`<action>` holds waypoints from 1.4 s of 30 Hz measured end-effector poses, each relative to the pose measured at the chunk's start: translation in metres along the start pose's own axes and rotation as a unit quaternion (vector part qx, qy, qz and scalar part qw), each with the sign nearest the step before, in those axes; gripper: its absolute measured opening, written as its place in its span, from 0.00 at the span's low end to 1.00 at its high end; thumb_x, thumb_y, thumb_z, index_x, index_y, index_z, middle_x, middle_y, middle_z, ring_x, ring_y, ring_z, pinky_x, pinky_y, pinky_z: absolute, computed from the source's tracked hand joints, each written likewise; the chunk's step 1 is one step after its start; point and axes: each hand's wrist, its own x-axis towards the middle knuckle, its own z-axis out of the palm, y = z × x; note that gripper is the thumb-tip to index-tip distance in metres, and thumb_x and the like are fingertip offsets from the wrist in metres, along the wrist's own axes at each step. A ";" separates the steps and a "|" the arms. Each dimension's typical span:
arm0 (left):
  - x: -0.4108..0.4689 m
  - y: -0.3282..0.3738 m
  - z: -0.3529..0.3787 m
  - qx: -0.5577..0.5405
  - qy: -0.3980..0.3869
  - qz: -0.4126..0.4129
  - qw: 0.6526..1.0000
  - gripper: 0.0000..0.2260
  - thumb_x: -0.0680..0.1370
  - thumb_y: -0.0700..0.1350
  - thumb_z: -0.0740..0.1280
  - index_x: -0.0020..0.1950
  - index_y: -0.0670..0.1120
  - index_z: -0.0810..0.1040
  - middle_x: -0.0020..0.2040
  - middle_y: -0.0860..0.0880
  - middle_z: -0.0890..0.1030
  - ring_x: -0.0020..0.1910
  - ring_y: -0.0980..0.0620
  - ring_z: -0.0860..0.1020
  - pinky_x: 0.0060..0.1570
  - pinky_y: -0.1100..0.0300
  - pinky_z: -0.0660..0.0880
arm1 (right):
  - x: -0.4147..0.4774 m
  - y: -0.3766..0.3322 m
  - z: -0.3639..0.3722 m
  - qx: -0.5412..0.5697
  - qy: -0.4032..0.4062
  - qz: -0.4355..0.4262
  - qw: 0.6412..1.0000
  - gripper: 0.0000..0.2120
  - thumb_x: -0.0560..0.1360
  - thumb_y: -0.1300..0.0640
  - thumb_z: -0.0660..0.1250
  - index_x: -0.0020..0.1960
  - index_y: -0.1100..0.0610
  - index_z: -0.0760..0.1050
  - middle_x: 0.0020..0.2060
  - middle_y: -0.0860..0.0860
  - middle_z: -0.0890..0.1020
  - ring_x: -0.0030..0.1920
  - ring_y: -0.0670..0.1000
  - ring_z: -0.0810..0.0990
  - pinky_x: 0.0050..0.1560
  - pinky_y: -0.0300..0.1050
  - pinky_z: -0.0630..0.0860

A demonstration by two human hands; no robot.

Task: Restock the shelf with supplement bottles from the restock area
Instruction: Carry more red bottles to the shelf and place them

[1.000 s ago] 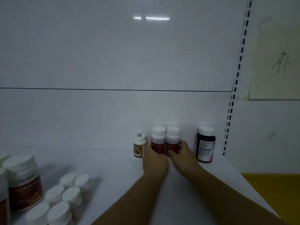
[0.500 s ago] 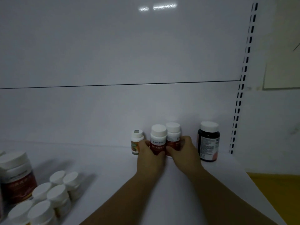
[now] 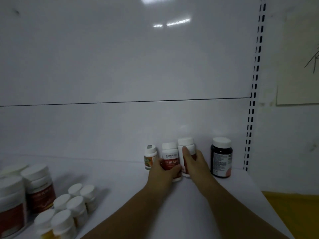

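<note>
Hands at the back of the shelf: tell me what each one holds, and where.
Left hand grips the red-labelled white bottle low on its body. Right hand grips the neighbouring white bottle around its body, one finger up near the cap.

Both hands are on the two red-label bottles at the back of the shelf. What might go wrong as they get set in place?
1. The left hand is right beside the small orange bottle; a nudge could tip it.
2. The two red-label bottles stand pressed together, so shifting one may drag or topple the other.
3. The dark bottle stands near the right hand, and sliding the bottles rightward could bump it.
</note>
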 end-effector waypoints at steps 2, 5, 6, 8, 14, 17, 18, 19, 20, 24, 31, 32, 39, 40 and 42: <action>-0.012 0.015 -0.014 -0.017 -0.003 -0.003 1.000 0.19 0.71 0.42 0.74 0.60 0.44 0.76 0.55 0.44 0.83 0.50 0.51 0.82 0.53 0.57 0.79 | -0.009 -0.013 0.002 0.028 -0.037 0.002 0.999 0.21 0.76 0.43 0.60 0.61 0.57 0.71 0.46 0.51 0.82 0.43 0.48 0.81 0.33 0.36 0.77; -0.033 0.047 -0.055 -0.022 -0.025 0.023 0.999 0.22 0.69 0.42 0.76 0.60 0.45 0.74 0.54 0.45 0.82 0.51 0.49 0.82 0.53 0.55 0.79 | -0.024 -0.036 0.012 0.105 -0.142 0.028 0.984 0.32 0.66 0.38 0.65 0.63 0.57 0.73 0.51 0.57 0.83 0.48 0.56 0.83 0.44 0.51 0.81; -0.042 0.061 -0.072 -0.023 -0.039 0.034 0.998 0.22 0.69 0.42 0.76 0.60 0.45 0.74 0.54 0.45 0.82 0.50 0.49 0.82 0.49 0.57 0.80 | -0.032 -0.046 0.018 0.126 -0.187 0.035 0.974 0.32 0.65 0.41 0.68 0.64 0.57 0.73 0.53 0.59 0.83 0.49 0.57 0.83 0.45 0.53 0.81; -0.064 0.086 -0.110 -0.007 -0.063 0.057 0.996 0.21 0.69 0.42 0.75 0.61 0.45 0.75 0.53 0.45 0.83 0.49 0.49 0.83 0.46 0.59 0.81 | -0.048 -0.068 0.038 0.158 -0.278 0.039 0.947 0.36 0.62 0.45 0.76 0.64 0.59 0.72 0.54 0.61 0.82 0.49 0.58 0.84 0.43 0.53 0.81; -0.130 0.125 -0.244 0.004 -0.022 0.110 0.994 0.19 0.70 0.43 0.74 0.60 0.46 0.77 0.51 0.45 0.84 0.49 0.48 0.84 0.51 0.52 0.81 | -0.117 -0.134 0.145 0.320 -0.394 0.045 0.860 0.32 0.50 0.49 0.83 0.51 0.60 0.83 0.51 0.60 0.84 0.49 0.57 0.84 0.50 0.54 0.81; -0.161 0.129 -0.316 0.005 0.003 0.106 0.994 0.18 0.71 0.44 0.73 0.59 0.47 0.77 0.51 0.47 0.85 0.48 0.50 0.84 0.49 0.54 0.81 | -0.154 -0.155 0.208 0.333 -0.434 0.049 0.836 0.29 0.54 0.49 0.80 0.52 0.60 0.83 0.51 0.60 0.82 0.50 0.57 0.82 0.53 0.53 0.79; -0.171 0.129 -0.338 0.008 0.009 0.102 0.995 0.18 0.71 0.44 0.73 0.59 0.47 0.77 0.51 0.47 0.85 0.48 0.50 0.84 0.50 0.53 0.81 | -0.165 -0.159 0.228 0.332 -0.436 0.051 0.835 0.28 0.54 0.49 0.79 0.51 0.60 0.83 0.50 0.60 0.82 0.49 0.57 0.81 0.51 0.53 0.79; -0.180 0.128 -0.359 0.009 0.016 0.098 0.995 0.18 0.70 0.44 0.73 0.60 0.47 0.77 0.52 0.47 0.85 0.49 0.49 0.84 0.52 0.52 0.80 | -0.178 -0.162 0.249 0.331 -0.435 0.058 0.835 0.28 0.55 0.49 0.78 0.51 0.61 0.82 0.49 0.60 0.81 0.48 0.56 0.81 0.50 0.52 0.79; -0.189 0.127 -0.378 0.006 0.023 0.094 0.995 0.19 0.69 0.44 0.73 0.60 0.47 0.77 0.52 0.47 0.84 0.50 0.49 0.84 0.53 0.51 0.80 | -0.191 -0.163 0.269 0.328 -0.432 0.065 0.837 0.29 0.56 0.48 0.77 0.52 0.61 0.81 0.48 0.59 0.82 0.47 0.56 0.81 0.49 0.52 0.80; -0.219 0.119 -0.445 -0.001 0.049 0.092 0.995 0.16 0.71 0.44 0.71 0.58 0.50 0.75 0.53 0.47 0.83 0.51 0.49 0.83 0.52 0.53 0.79 | -0.238 -0.162 0.345 0.291 -0.434 0.045 0.851 0.41 0.48 0.41 0.81 0.57 0.57 0.77 0.49 0.59 0.85 0.46 0.56 0.85 0.42 0.50 0.82; -0.226 0.107 -0.529 -0.016 0.085 0.082 0.993 0.20 0.75 0.41 0.68 0.66 0.48 0.69 0.58 0.45 0.80 0.56 0.45 0.79 0.59 0.44 0.75 | -0.273 -0.170 0.427 0.197 -0.393 -0.008 0.898 0.32 0.60 0.43 0.72 0.59 0.58 0.76 0.52 0.59 0.84 0.52 0.59 0.83 0.55 0.59 0.78; -0.223 0.105 -0.538 -0.022 0.091 0.082 0.992 0.20 0.76 0.44 0.67 0.67 0.49 0.70 0.58 0.46 0.80 0.57 0.45 0.79 0.60 0.43 0.75 | -0.272 -0.174 0.434 0.193 -0.398 -0.007 0.897 0.31 0.62 0.43 0.71 0.60 0.60 0.76 0.53 0.60 0.83 0.53 0.60 0.82 0.57 0.60 0.77; -0.189 0.109 -0.567 -0.035 0.092 0.076 0.992 0.21 0.76 0.58 0.61 0.65 0.48 0.73 0.58 0.46 0.81 0.55 0.47 0.81 0.53 0.50 0.77 | -0.250 -0.193 0.461 0.202 -0.434 0.015 0.878 0.19 0.70 0.54 0.63 0.58 0.61 0.75 0.46 0.58 0.82 0.48 0.57 0.80 0.57 0.58 0.75; -0.183 0.111 -0.571 -0.038 0.087 0.071 0.993 0.21 0.76 0.56 0.62 0.64 0.47 0.73 0.58 0.46 0.81 0.55 0.46 0.81 0.53 0.50 0.77 | -0.245 -0.194 0.463 0.202 -0.436 0.013 0.877 0.17 0.72 0.56 0.61 0.59 0.62 0.75 0.46 0.58 0.81 0.47 0.56 0.80 0.56 0.57 0.75; -0.169 0.116 -0.579 -0.043 0.072 0.069 0.994 0.20 0.76 0.53 0.64 0.64 0.45 0.73 0.58 0.44 0.81 0.56 0.45 0.81 0.55 0.48 0.77 | -0.234 -0.199 0.469 0.202 -0.427 0.002 0.881 0.15 0.74 0.57 0.59 0.58 0.62 0.75 0.46 0.58 0.80 0.46 0.56 0.79 0.54 0.56 0.76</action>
